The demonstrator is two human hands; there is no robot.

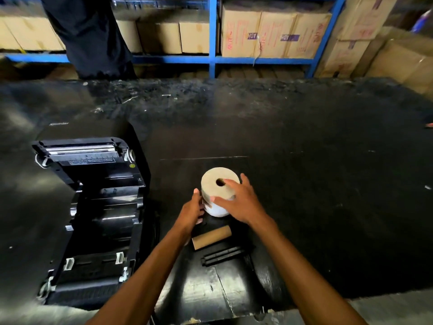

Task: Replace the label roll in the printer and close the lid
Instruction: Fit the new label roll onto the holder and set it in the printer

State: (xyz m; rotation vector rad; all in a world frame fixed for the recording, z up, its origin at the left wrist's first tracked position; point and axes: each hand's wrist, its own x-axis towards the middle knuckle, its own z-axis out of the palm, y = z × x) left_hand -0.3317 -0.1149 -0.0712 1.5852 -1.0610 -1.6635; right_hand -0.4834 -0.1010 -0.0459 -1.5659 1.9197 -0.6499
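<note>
On a scuffed black table (304, 160), seen from above through a head-worn camera, two bare forearms reach forward to a full roll of labels (219, 184) standing on its end near the middle, its round top face and small core hole turned upward. The right hand (239, 202) lies over the roll's near right side, fingers spread and curved against the top edge and the white wall, thumb pressed on the front. The left hand (191, 212) touches the roll's lower left side with its fingers wrapped toward the base; how firmly it grips cannot be told. Just in front of the roll, between the wrists, an empty brown cardboard tube (212, 236) lies on its side, and a black plastic spindle (222, 255) lies just nearer than that. To the left, well apart from the roll, a black label printer (93, 231) sits with its lid (89, 153) swung up and back, the roll bay showing open. Beyond the table, blue metal shelving (212, 38) carries cardboard boxes (276, 35), and someone in dark clothing (91, 38) stands at the far left
</note>
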